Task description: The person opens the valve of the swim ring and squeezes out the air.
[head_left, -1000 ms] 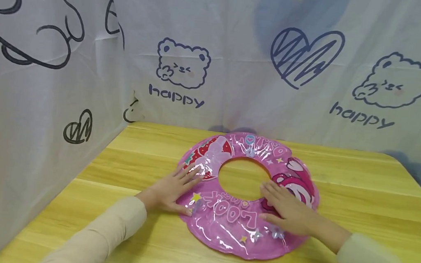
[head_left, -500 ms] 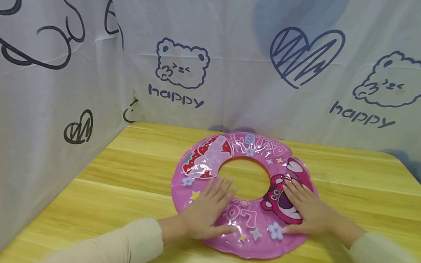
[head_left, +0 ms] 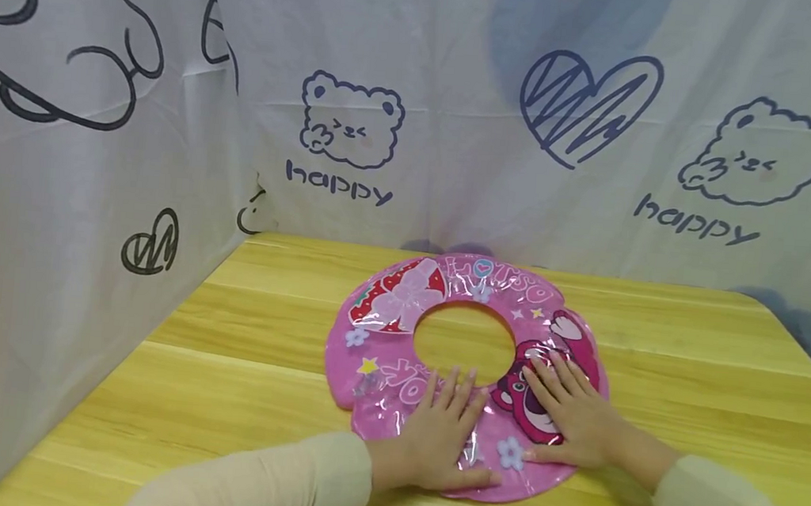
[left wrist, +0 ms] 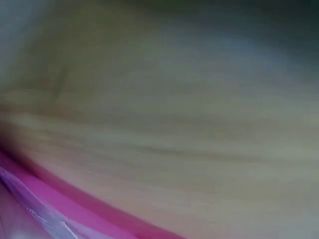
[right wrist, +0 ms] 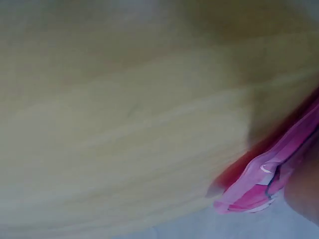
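Note:
A pink inflatable swim ring (head_left: 381, 378) lies flat on the wooden table, printed with strawberries, stars, flowers, lettering and a bear. It looks soft and only partly filled, with a wrinkled glossy surface. My left hand (head_left: 437, 434) rests on its near part, fingers straight and spread towards the hole. On the right side, my right hand (head_left: 578, 417) lies with extended fingers over the bear print. In the left wrist view only a pink edge of the swim ring (left wrist: 65, 199) shows. The right wrist view catches another edge of the swim ring (right wrist: 254, 184) beside a bit of the right hand (right wrist: 304, 194).
The yellow wood-grain table (head_left: 226, 350) extends around the ring on all sides. White cloth (head_left: 471, 147) with drawn bears, hearts and the word "happy" hangs behind it, and more patterned cloth (head_left: 96, 181) hangs at the left.
My left hand has moved rightwards from the ring's left side to its near part. My right hand has shifted slightly outward over the bear print. The swim ring has turned a little.

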`<move>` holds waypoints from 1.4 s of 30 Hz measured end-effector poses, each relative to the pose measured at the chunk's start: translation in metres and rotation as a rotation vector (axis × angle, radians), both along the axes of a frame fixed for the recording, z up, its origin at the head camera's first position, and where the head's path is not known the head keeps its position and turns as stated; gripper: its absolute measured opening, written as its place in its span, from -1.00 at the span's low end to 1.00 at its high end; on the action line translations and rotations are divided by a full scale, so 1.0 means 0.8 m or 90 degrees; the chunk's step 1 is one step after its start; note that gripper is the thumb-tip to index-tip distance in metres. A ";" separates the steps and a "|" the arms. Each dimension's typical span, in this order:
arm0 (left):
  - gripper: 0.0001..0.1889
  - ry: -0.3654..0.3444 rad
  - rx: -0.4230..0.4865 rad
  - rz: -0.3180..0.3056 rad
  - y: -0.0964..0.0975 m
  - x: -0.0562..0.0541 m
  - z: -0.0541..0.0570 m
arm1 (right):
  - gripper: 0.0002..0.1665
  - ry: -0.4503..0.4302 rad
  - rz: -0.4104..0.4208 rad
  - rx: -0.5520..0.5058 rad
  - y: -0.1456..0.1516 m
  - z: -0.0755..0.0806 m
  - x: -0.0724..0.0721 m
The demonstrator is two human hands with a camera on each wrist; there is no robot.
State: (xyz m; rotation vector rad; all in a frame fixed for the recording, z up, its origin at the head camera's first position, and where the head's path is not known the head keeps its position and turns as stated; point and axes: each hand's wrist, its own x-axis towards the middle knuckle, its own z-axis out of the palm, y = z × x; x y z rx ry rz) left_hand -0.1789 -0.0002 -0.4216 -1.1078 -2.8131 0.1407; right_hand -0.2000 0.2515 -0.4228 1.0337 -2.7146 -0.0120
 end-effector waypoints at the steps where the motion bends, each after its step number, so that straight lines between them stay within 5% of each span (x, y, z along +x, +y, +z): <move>1: 0.04 -0.006 0.001 0.001 -0.001 0.000 -0.002 | 0.21 0.035 0.022 0.010 0.000 -0.001 -0.002; 4: -0.03 -0.036 0.015 0.007 -0.003 0.000 -0.006 | 0.16 0.060 0.064 0.023 -0.002 0.000 -0.007; 11: -0.13 -0.119 0.046 0.020 -0.003 0.000 -0.003 | 0.08 -0.152 0.024 -0.012 -0.003 0.006 -0.009; 18: -0.13 -0.189 0.098 0.018 -0.007 -0.005 -0.003 | 0.10 -0.192 0.010 -0.039 -0.003 0.004 -0.013; 21: -0.11 -0.169 0.094 -0.033 -0.020 -0.009 -0.005 | 0.10 -0.202 0.009 -0.041 -0.004 0.004 -0.012; 24: -0.11 -0.091 0.031 -0.080 -0.039 -0.014 -0.008 | 0.11 -0.193 0.014 -0.040 -0.002 0.003 -0.011; 28: -0.16 -0.034 -0.017 -0.102 -0.055 -0.017 -0.008 | 0.11 -0.158 0.029 -0.042 0.002 0.001 -0.009; 34: -0.19 -0.101 0.018 -0.094 -0.059 -0.016 -0.005 | 0.10 -0.140 0.043 -0.045 0.003 -0.006 -0.012; 42: -0.22 -0.169 0.056 -0.091 -0.060 -0.019 0.002 | 0.00 -0.221 0.011 -0.129 -0.002 0.001 -0.016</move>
